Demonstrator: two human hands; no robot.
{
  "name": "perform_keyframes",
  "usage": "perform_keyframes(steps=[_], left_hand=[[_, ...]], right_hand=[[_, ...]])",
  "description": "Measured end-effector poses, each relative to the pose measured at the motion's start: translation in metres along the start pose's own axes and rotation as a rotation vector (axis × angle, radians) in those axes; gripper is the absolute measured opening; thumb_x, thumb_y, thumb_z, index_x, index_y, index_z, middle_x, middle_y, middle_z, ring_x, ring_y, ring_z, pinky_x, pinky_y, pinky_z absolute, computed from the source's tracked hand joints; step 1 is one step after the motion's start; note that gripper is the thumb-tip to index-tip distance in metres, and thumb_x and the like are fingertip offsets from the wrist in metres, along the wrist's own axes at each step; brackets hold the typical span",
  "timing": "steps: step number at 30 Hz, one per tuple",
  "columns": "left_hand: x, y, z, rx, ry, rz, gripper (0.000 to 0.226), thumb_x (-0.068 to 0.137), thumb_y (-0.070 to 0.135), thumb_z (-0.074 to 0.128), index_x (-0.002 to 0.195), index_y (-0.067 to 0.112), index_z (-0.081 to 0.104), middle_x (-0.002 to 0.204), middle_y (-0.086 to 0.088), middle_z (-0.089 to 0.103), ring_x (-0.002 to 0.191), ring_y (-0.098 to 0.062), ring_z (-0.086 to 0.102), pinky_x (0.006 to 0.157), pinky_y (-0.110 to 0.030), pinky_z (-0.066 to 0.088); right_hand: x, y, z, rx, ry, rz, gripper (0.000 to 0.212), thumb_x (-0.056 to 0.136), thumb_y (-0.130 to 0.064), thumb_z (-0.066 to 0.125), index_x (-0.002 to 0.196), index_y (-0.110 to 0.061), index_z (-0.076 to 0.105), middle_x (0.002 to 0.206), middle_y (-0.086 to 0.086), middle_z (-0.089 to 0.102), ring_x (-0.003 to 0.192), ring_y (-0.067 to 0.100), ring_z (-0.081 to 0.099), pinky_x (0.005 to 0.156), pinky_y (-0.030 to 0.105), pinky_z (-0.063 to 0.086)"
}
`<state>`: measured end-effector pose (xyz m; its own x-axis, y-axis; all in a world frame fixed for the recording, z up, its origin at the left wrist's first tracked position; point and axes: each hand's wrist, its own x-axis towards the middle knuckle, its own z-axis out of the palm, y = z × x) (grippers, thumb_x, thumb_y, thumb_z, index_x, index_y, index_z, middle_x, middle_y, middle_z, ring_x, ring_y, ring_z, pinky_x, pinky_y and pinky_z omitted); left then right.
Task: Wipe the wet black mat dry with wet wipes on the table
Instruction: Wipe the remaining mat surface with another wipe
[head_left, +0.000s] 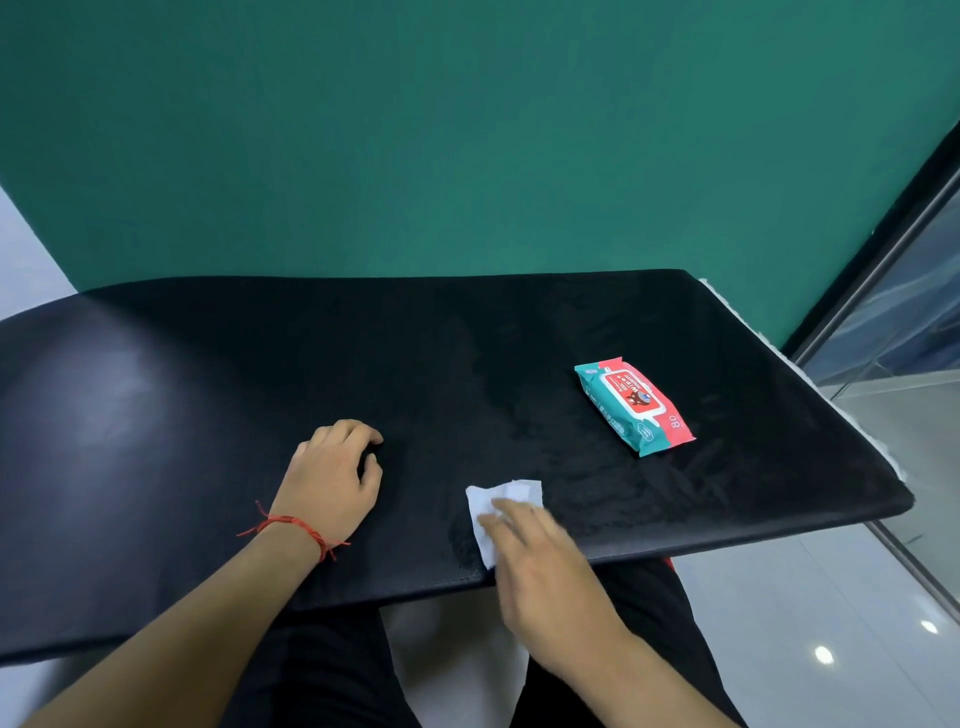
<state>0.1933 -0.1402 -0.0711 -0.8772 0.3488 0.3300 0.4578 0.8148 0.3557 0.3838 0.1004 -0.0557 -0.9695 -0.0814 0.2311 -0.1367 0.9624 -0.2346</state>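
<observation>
A large black mat (467, 364) covers the table from edge to edge. A white wipe (511, 493) lies flat on the mat near the front edge. My right hand (545, 566) presses on the wipe with straight fingers, and is blurred by motion. My left hand (332, 478) rests on the mat to the left, its fingers loosely curled with the tips touching the surface, holding nothing. A red string bracelet circles my left wrist. Faint damp streaks show on the mat around and to the right of the wipe.
A teal and red pack of wet wipes (634, 405) lies on the right part of the mat. A green wall (467, 130) stands behind the table. A glass partition (893, 322) and tiled floor are at the right. My dark-trousered legs are under the front edge.
</observation>
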Motion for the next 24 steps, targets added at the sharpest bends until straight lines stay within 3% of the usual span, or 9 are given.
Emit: perform_keyframes(steps=[2, 5, 8, 13, 17, 20, 24], left_hand=[[0.000, 0.000, 0.001, 0.000, 0.003, -0.001, 0.021, 0.097, 0.022, 0.061, 0.116, 0.029, 0.065, 0.120, 0.016, 0.061, 0.108, -0.014, 0.056, 0.096, -0.036, 0.045], [0.000, -0.001, 0.001, -0.003, 0.002, 0.001, 0.021, 0.097, 0.022, 0.061, 0.116, 0.030, 0.064, 0.120, 0.017, 0.060, 0.109, -0.014, 0.056, 0.097, -0.036, 0.045], [0.000, -0.001, 0.000, -0.002, -0.005, 0.001, 0.021, 0.097, 0.022, 0.061, 0.117, 0.029, 0.064, 0.120, 0.016, 0.060, 0.110, -0.014, 0.056, 0.096, -0.035, 0.045], [0.000, -0.001, 0.000, -0.016, -0.004, 0.003, 0.020, 0.097, 0.023, 0.061, 0.116, 0.030, 0.064, 0.120, 0.017, 0.059, 0.109, -0.013, 0.055, 0.096, -0.036, 0.045], [0.002, -0.001, 0.000, -0.020, -0.016, -0.009, 0.021, 0.096, 0.023, 0.061, 0.115, 0.031, 0.063, 0.120, 0.017, 0.059, 0.109, -0.013, 0.054, 0.096, -0.038, 0.044], [0.001, -0.001, -0.002, -0.027, -0.021, -0.022, 0.022, 0.095, 0.024, 0.061, 0.115, 0.032, 0.062, 0.121, 0.018, 0.057, 0.111, -0.013, 0.053, 0.096, -0.037, 0.043], [0.002, 0.000, -0.005, -0.056, -0.050, -0.049, 0.021, 0.097, 0.025, 0.060, 0.117, 0.033, 0.063, 0.123, 0.019, 0.057, 0.113, -0.013, 0.053, 0.100, -0.038, 0.043]], right_hand=[[-0.009, -0.010, 0.012, -0.042, -0.068, 0.014, 0.060, 0.108, -0.043, 0.040, 0.160, -0.013, 0.042, 0.169, 0.005, 0.035, 0.157, 0.025, 0.031, 0.125, 0.041, 0.030], [0.001, -0.021, 0.020, -0.046, -0.151, -0.045, 0.079, 0.109, -0.064, 0.027, 0.168, -0.013, 0.024, 0.176, 0.006, 0.016, 0.164, 0.022, 0.007, 0.129, 0.042, 0.011], [0.029, -0.011, 0.012, -0.081, -0.213, -0.055, 0.082, 0.107, -0.070, 0.018, 0.170, -0.018, 0.014, 0.178, 0.002, 0.006, 0.164, 0.017, -0.005, 0.132, 0.045, 0.009], [0.034, 0.015, -0.001, -0.108, -0.257, 0.125, 0.085, 0.105, -0.072, 0.013, 0.170, -0.021, -0.005, 0.177, -0.001, -0.016, 0.159, 0.013, -0.027, 0.130, 0.037, -0.008], [0.019, -0.016, 0.000, -0.066, -0.317, 0.016, 0.088, 0.103, -0.075, 0.014, 0.169, -0.021, -0.007, 0.175, -0.003, -0.020, 0.158, 0.014, -0.029, 0.131, 0.043, -0.009], [0.044, -0.025, 0.008, -0.041, -0.337, -0.057, 0.083, 0.105, -0.071, 0.016, 0.170, -0.023, 0.001, 0.177, -0.004, -0.012, 0.161, 0.013, -0.022, 0.131, 0.041, -0.008], [0.087, 0.010, 0.010, -0.070, -0.307, 0.082, 0.079, 0.106, -0.069, 0.017, 0.170, -0.025, 0.005, 0.178, -0.003, -0.005, 0.162, 0.014, -0.015, 0.132, 0.042, 0.001]])
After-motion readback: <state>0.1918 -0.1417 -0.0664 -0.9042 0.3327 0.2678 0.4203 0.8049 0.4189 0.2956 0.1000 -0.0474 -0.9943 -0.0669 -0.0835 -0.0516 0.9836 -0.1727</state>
